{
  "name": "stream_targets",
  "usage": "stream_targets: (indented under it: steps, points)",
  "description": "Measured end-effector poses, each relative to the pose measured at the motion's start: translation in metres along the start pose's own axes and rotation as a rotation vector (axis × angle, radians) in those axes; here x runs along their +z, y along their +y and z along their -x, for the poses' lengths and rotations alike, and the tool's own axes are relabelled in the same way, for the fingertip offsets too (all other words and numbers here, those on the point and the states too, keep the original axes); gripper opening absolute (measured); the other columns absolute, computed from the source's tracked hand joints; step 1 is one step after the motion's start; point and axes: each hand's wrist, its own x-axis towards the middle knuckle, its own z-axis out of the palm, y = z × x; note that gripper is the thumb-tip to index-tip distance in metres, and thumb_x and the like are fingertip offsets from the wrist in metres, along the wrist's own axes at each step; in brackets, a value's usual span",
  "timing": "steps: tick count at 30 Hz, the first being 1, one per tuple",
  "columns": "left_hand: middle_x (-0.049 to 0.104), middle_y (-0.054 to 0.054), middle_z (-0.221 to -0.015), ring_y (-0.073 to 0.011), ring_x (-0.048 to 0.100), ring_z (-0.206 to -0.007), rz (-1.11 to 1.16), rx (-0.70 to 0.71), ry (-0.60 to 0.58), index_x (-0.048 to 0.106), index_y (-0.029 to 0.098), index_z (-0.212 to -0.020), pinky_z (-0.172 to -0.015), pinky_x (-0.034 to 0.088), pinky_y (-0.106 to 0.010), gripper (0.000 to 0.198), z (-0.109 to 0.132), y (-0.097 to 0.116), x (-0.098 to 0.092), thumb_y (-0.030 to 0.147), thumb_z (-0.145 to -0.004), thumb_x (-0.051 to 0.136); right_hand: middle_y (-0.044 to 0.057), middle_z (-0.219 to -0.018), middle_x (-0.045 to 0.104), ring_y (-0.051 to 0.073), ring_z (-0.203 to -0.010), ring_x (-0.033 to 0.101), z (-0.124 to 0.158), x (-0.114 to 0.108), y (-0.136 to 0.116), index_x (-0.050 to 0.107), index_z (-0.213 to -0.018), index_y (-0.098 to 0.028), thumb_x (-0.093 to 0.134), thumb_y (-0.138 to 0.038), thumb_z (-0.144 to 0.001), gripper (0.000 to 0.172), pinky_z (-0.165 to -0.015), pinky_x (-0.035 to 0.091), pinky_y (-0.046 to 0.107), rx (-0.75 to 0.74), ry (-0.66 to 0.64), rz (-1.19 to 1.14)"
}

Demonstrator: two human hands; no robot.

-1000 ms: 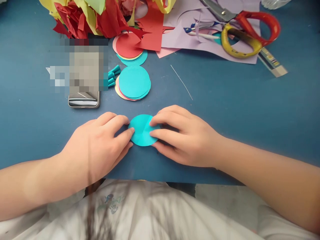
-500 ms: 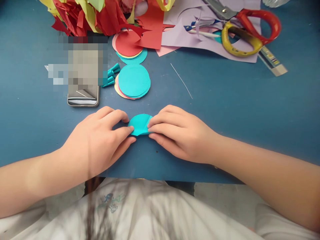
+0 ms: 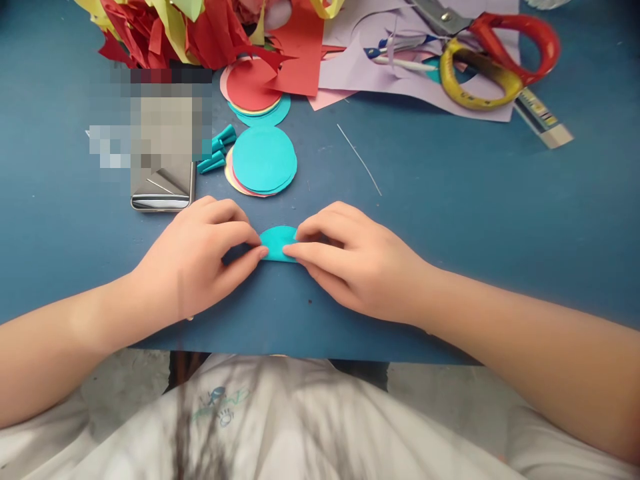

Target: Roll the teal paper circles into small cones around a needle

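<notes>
Between my hands, close to the table's front edge, lies a turquoise paper circle (image 3: 278, 243) folded over into a half-round with its straight edge towards me. My left hand (image 3: 205, 250) pinches its left end with thumb and fingers. At the right end my right hand (image 3: 350, 257) holds it, fingertips pressed on the fold and the far right tip hidden under them. Just beyond the hands is a stack of cut paper circles (image 3: 265, 160), turquoise on top with pink and yellow edges showing.
Behind it sits another stack topped by a red circle (image 3: 253, 85). Small rolled turquoise paper cones (image 3: 213, 161) lie beside a phone (image 3: 163, 187), partly blurred. Scissors (image 3: 480, 73) rest on lilac paper (image 3: 345, 73) at the back right, near a glue-stick-like strip (image 3: 545, 120). Crumpled red and yellow paper (image 3: 150, 33) stands back left.
The turquoise circle's near edge has become straight and flat as the fold closed. Both hands shifted slightly, the left thumb now pressing on the paper's near left corner.
</notes>
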Motion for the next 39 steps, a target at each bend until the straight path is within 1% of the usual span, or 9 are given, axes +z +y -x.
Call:
stream_targets:
  steps: [4, 10, 13, 18, 22, 26, 28, 32, 39]
  points:
    - [0.084, -0.011, -0.118, -0.0278, 0.079, -0.104, 0.013, 0.025, 0.054, 0.087, 0.029, -0.142, -0.099, 0.07, -0.046, 0.034, 0.0, -0.008, 0.005, 0.031, -0.121, 0.061, 0.01, -0.12, 0.075, 0.027, -0.104, 0.07, -0.001, 0.001, -0.004, 0.077, -0.127, -0.022, 0.067, -0.011, -0.118, 0.016, -0.085, 0.069, 0.044, 0.023, 0.033, -0.001]
    - [0.084, -0.012, -0.148, -0.0292, 0.079, -0.127, -0.037, 0.172, 0.032, 0.089, 0.028, -0.141, -0.117, 0.068, -0.05, 0.041, 0.001, -0.015, 0.009, 0.014, -0.119, 0.058, 0.014, -0.122, 0.078, 0.03, -0.109, 0.072, -0.003, -0.001, -0.006, 0.078, -0.129, -0.017, 0.068, -0.015, -0.12, 0.013, -0.095, 0.073, 0.048, -0.01, 0.018, 0.037]
    - [0.084, -0.011, -0.147, -0.0287, 0.077, -0.13, -0.103, 0.246, 0.056, 0.087, 0.029, -0.148, -0.12, 0.067, -0.05, 0.049, 0.003, -0.021, 0.013, 0.008, -0.117, 0.055, 0.016, -0.123, 0.078, 0.032, -0.11, 0.072, -0.003, -0.002, -0.007, 0.077, -0.131, -0.014, 0.067, -0.014, -0.119, 0.015, -0.096, 0.073, 0.05, -0.002, 0.008, 0.065]
    - [0.084, -0.012, -0.148, -0.0298, 0.077, -0.133, -0.139, 0.275, 0.001, 0.085, 0.029, -0.153, -0.12, 0.068, -0.048, 0.045, 0.003, -0.03, 0.014, 0.014, -0.119, 0.06, 0.017, -0.125, 0.079, 0.033, -0.11, 0.072, -0.003, -0.001, -0.007, 0.076, -0.134, -0.015, 0.065, -0.013, -0.119, 0.019, -0.095, 0.074, 0.051, 0.003, -0.004, 0.082]
    - [0.084, -0.012, -0.146, -0.0294, 0.078, -0.134, -0.058, 0.268, -0.013, 0.086, 0.03, -0.152, -0.122, 0.067, -0.048, 0.047, -0.002, -0.03, 0.01, 0.012, -0.117, 0.06, 0.02, -0.122, 0.079, 0.035, -0.109, 0.072, -0.004, -0.002, -0.008, 0.077, -0.133, -0.009, 0.068, -0.012, -0.116, 0.019, -0.091, 0.075, 0.055, -0.02, -0.016, 0.099]
    - [0.086, -0.013, -0.142, -0.0281, 0.08, -0.134, 0.098, 0.187, -0.042, 0.091, 0.027, -0.142, -0.123, 0.067, -0.046, 0.054, -0.008, -0.03, 0.005, 0.012, -0.119, 0.044, 0.02, -0.123, 0.078, 0.036, -0.108, 0.073, -0.004, -0.003, -0.01, 0.077, -0.143, -0.01, 0.073, -0.014, -0.114, 0.029, -0.089, 0.075, 0.056, -0.044, -0.023, 0.101]
    - [0.086, -0.013, -0.14, -0.027, 0.081, -0.133, 0.147, 0.198, -0.047, 0.092, 0.027, -0.139, -0.123, 0.067, -0.044, 0.057, -0.011, -0.032, 0.003, 0.013, -0.12, 0.04, 0.021, -0.125, 0.078, 0.036, -0.108, 0.073, -0.003, -0.003, -0.011, 0.078, -0.145, -0.012, 0.076, -0.016, -0.113, 0.032, -0.089, 0.074, 0.056, -0.044, -0.039, 0.114]
    - [0.087, -0.011, -0.135, -0.0269, 0.083, -0.126, 0.194, 0.258, -0.022, 0.092, 0.026, -0.133, -0.116, 0.069, -0.041, 0.04, -0.015, -0.037, 0.004, 0.02, -0.121, 0.054, 0.022, -0.13, 0.077, 0.036, -0.111, 0.072, -0.002, -0.002, -0.014, 0.079, -0.142, -0.016, 0.071, -0.021, -0.117, 0.027, -0.089, 0.075, 0.057, -0.034, -0.098, 0.169]
    - [0.086, -0.005, -0.131, -0.0232, 0.082, -0.128, 0.158, 0.153, -0.043, 0.09, 0.032, -0.125, -0.119, 0.066, -0.034, 0.031, -0.018, -0.036, 0.009, 0.029, -0.122, 0.06, 0.025, -0.132, 0.078, 0.038, -0.113, 0.073, -0.005, -0.001, -0.014, 0.081, -0.143, -0.01, 0.065, -0.021, -0.119, 0.031, -0.092, 0.078, 0.058, -0.061, -0.094, 0.179]
